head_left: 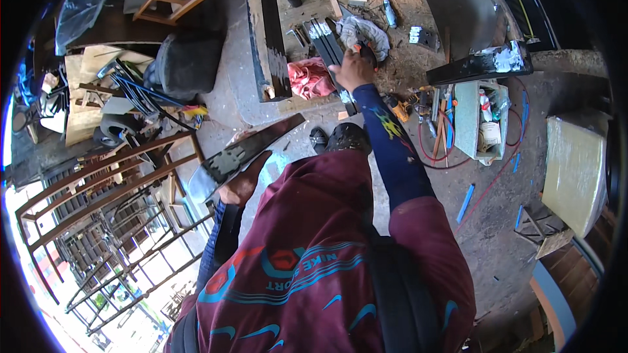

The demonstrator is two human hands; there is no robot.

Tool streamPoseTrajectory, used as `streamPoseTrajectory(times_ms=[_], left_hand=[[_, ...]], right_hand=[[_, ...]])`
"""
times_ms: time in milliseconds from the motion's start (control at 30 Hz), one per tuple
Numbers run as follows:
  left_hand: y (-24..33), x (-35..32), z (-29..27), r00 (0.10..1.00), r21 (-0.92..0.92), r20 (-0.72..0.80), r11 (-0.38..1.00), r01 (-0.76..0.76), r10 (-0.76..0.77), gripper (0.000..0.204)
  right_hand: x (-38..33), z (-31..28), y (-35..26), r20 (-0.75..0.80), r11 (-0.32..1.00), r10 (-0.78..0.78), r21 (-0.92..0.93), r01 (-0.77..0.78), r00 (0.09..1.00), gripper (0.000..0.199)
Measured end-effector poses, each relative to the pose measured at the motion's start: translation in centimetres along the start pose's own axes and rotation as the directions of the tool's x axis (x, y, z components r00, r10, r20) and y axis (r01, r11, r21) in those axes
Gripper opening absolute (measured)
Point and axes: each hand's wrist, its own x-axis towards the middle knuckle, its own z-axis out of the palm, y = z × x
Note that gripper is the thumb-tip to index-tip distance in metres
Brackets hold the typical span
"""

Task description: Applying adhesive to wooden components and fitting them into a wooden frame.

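Note:
My left hand (pixel 239 187) is closed around a dark, flat wooden piece (pixel 252 149) with grey, worn patches, tilted up to the right beside my body. Ahead, my right hand (pixel 354 70) reaches onto a low work surface (pixel 412 33), its fingers around a black-and-orange tool (pixel 366 54) partly hidden by the hand. Against that tool lies a crumpled grey-white cloth (pixel 373 31). Just left of the hand rest dark wooden strips (pixel 325 44) with white smears on their ends, and a red-pink cloth (pixel 310 79).
A blue-handled screwdriver (pixel 390 13) and wood shavings lie farther back. A dark upright board (pixel 267 33) stands at the left. To the right are a black board with white filler (pixel 484 65), a pale open box (pixel 469 114) and a red hose (pixel 428 157). Wooden frames (pixel 108 183) stack at left.

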Motion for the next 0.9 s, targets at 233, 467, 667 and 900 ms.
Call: streamPoseTrajectory(times_ms=[233, 467, 667, 900], left_hand=[[-1.2, -1.8, -4.0, 0.972, 0.029, -0.230, 0.999, -0.036, 0.042, 0.062], [-2.3, -1.2, -4.8, 0.952, -0.203, -0.300, 0.979, -0.002, -0.060, 0.050], [-8.2, -2.0, 2.2, 0.989, -0.436, 0.081, 0.897, -0.078, 0.125, 0.056], [8.9, 1.9, 9.6, 0.591, -0.109, 0.100, 0.599, -0.793, 0.800, 0.044]], right_hand=[[2.3, 1.6, -2.6, 0.123, 0.979, 0.200, 0.001, -0.202, 0.972, 0.060], [-5.1, -7.8, 0.8, -0.117, 0.945, -0.067, 0.312, 0.101, 0.991, 0.083], [-16.8, -18.1, 8.4, 0.048, 0.814, -0.078, 0.580, 0.036, 0.996, 0.082], [-29.1, -22.5, 15.3, -0.129, 0.852, 0.383, 0.432, -0.296, 0.915, 0.079]])
